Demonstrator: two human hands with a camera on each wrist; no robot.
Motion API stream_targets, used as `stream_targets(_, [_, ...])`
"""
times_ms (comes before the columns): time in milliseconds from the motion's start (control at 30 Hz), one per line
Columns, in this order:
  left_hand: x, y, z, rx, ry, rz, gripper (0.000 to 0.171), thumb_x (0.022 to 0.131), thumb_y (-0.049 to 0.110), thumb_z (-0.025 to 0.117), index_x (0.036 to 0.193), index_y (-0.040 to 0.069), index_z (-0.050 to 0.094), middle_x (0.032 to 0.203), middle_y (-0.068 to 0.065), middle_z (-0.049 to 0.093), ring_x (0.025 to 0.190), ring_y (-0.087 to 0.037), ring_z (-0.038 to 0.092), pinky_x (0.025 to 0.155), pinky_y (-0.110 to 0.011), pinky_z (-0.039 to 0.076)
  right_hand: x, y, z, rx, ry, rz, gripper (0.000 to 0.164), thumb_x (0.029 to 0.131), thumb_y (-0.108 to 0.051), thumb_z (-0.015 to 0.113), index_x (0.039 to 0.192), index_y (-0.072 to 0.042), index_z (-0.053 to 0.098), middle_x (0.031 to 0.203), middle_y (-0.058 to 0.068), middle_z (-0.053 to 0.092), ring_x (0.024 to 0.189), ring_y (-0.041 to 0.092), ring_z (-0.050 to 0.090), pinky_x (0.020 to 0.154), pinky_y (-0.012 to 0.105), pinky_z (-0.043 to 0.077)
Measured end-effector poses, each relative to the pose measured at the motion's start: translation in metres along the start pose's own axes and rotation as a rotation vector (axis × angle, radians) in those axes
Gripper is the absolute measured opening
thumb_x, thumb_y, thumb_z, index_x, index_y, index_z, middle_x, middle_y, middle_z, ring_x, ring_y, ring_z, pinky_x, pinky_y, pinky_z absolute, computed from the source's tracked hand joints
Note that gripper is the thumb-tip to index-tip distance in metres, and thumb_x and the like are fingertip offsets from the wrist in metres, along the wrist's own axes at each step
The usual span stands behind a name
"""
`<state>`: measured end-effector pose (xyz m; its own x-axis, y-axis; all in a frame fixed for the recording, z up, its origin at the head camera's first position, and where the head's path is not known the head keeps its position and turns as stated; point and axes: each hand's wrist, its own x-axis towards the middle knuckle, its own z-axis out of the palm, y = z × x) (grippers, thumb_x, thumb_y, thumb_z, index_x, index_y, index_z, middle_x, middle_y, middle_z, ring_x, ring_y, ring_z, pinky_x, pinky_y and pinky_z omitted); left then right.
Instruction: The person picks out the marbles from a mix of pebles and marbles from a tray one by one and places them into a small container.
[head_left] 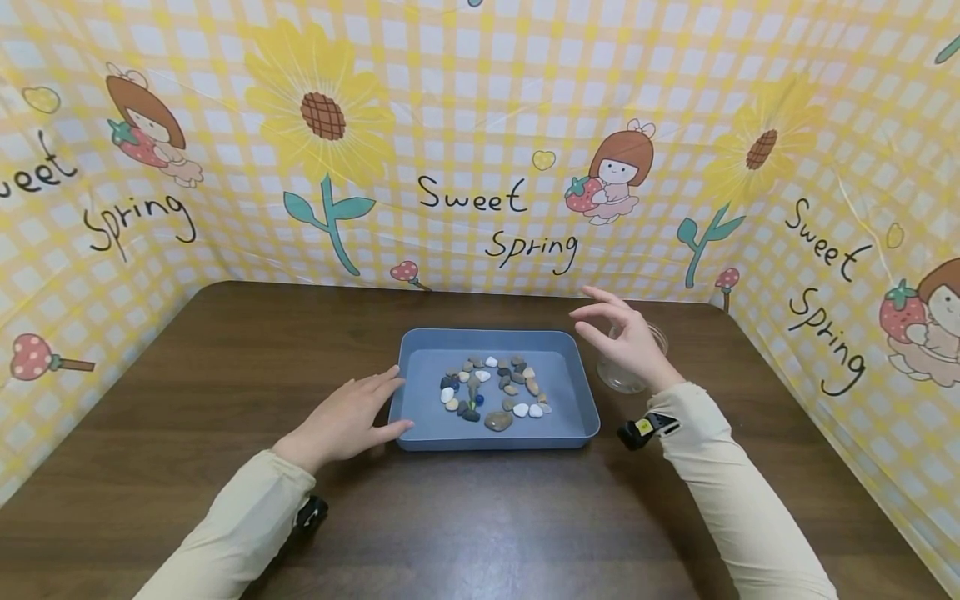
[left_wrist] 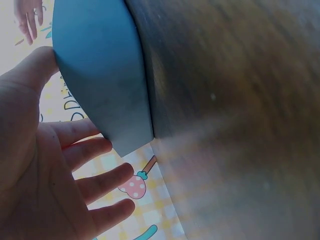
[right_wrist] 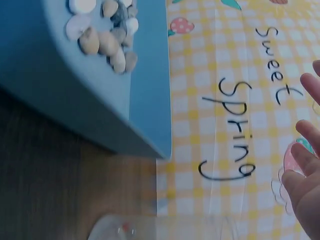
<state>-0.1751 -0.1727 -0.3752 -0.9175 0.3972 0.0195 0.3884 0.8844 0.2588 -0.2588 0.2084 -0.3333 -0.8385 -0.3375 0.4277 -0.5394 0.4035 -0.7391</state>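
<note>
A blue-grey tray (head_left: pixel 567 383) lies on the table, with pebbles laid out in outlined shapes inside it. A large brown pebble (head_left: pixel 498 421) sits near its front edge, and a dark blue ball (head_left: pixel 480 400) lies among the smaller stones. My left hand (head_left: pixel 345 421) touches the tray's left rim with spread fingers; the left wrist view shows its thumb and fingertips at the tray's wall. Raised beyond the tray's right side, my right hand (head_left: pixel 630 340) has loosely bent, parted fingers and nothing visible between them. Partly hidden behind it stands a clear glass jar (head_left: pixel 621 379).
The brown wooden table (head_left: pixel 480 517) extends around the tray. A yellow checked cloth (head_left: pixel 465 108) with flowers and lettering hangs behind and along both sides. In the right wrist view, the jar (right_wrist: pixel 165 229) stands close to the tray's corner.
</note>
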Motion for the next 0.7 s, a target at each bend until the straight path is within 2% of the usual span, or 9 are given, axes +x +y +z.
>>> stream_targets(67, [0.000,0.000,0.000,0.000,0.000,0.000,0.068,0.088,0.047,0.057,0.136,0.001,0.045,0.147,-0.019,0.037,0.133,-0.038,0.040,0.109,-0.058,0.029,0.003,-0.002,0.006,0.020,-0.025,0.000,0.021,0.088,-0.006,0.062,0.107,0.000,0.066,0.145,0.011,0.042,0.141,0.026,0.029,0.109,0.040,0.036])
stream_targets(100, [0.000,0.000,0.000,0.000,0.000,0.000,0.068,0.088,0.047,0.057,0.136,0.001,0.045,0.147,-0.019,0.037,0.133,-0.038,0.040,0.109,-0.058,0.029,0.005,-0.002,0.009,0.020,-0.036,-0.001,0.020,0.088,-0.008,0.062,0.107,-0.001,0.066,0.145,0.011,0.042,0.141,0.026,0.029,0.114,0.046,0.028])
stream_targets(167, [0.000,0.000,0.000,-0.001,0.000,0.000,0.068,0.088,0.047,0.057,0.136,0.001,0.045,0.147,-0.019,0.037,0.133,-0.038,0.040,0.108,-0.058,0.029,0.009,-0.003,0.015,0.017,-0.056,-0.003,0.020,0.088,-0.010,0.063,0.106,-0.003,0.067,0.145,0.010,0.042,0.141,0.026,0.029,0.114,0.052,0.025])
stream_targets(400, [0.000,0.000,0.000,-0.003,-0.001,0.002,0.068,0.088,0.047,0.057,0.136,0.001,0.045,0.147,-0.020,0.038,0.133,-0.038,0.040,0.108,-0.058,0.029,0.019,-0.005,0.034,0.051,-0.144,0.029,0.020,0.089,-0.015,0.063,0.107,-0.008,0.068,0.146,0.004,0.042,0.141,0.024,0.030,0.114,0.054,0.023])
stream_targets(500, [0.000,0.000,0.000,-0.003,-0.002,0.000,0.068,0.088,0.047,0.057,0.136,0.001,0.045,0.147,-0.020,0.037,0.133,-0.038,0.040,0.109,-0.058,0.029,0.023,-0.006,0.041,0.026,-0.190,0.018,0.021,0.089,-0.016,0.063,0.108,-0.008,0.068,0.146,0.004,0.041,0.140,0.024,0.031,0.112,0.053,0.027])
stream_targets(567, [0.000,0.000,0.000,-0.002,-0.002,0.000,0.068,0.088,0.047,0.057,0.136,0.001,0.045,0.147,-0.020,0.037,0.133,-0.038,0.040,0.109,-0.058,0.029,0.024,-0.017,0.043,0.006,-0.230,0.024,0.021,0.089,-0.015,0.063,0.108,-0.007,0.068,0.147,0.006,0.041,0.139,0.026,0.032,0.111,0.053,0.029])
stream_targets(700, [0.000,0.000,-0.001,-0.002,-0.002,0.000,0.068,0.088,0.047,0.057,0.137,0.001,0.044,0.147,-0.020,0.037,0.133,-0.038,0.039,0.109,-0.058,0.029,0.028,-0.018,0.050,-0.007,-0.312,0.014,0.020,0.089,-0.015,0.063,0.108,-0.010,0.068,0.147,0.006,0.040,0.139,0.026,0.033,0.110,0.053,0.030])
